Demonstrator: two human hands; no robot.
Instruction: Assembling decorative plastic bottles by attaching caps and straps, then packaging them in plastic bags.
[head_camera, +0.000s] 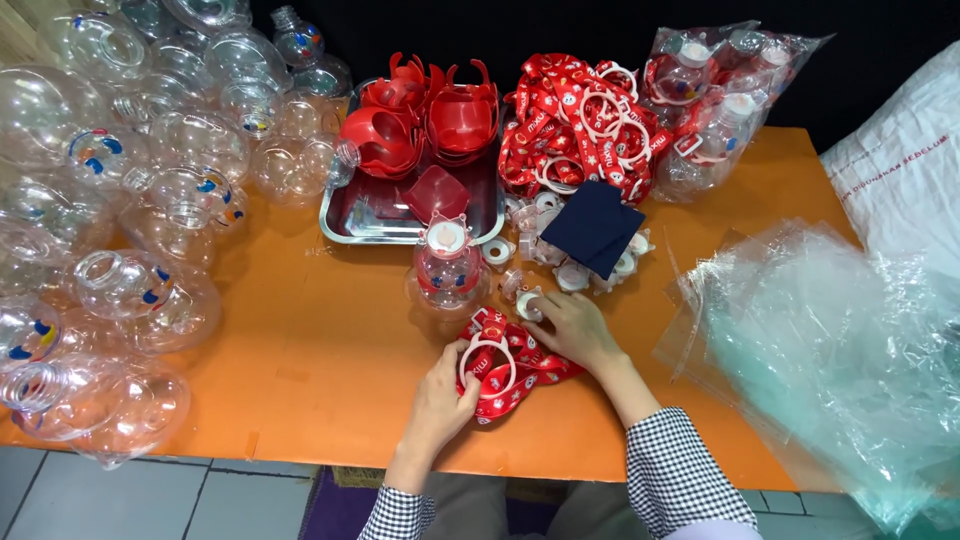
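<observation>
left hand (442, 392) grips the white ring (487, 364) of a red strap (515, 365) lying on the orange table (330, 340). right hand (570, 328) pinches a small white cap (529, 304) just above the strap. one assembled bottle (447, 266) stands beside the metal tray (352, 222) of red lids. many clear bottle shells (150, 200), loose straps (575, 120) and white caps (560, 262) appear unassembled; most work seems left.

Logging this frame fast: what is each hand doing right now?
Left hand: closed on the white ring of a red strap.
Right hand: closed on a small white cap.
</observation>
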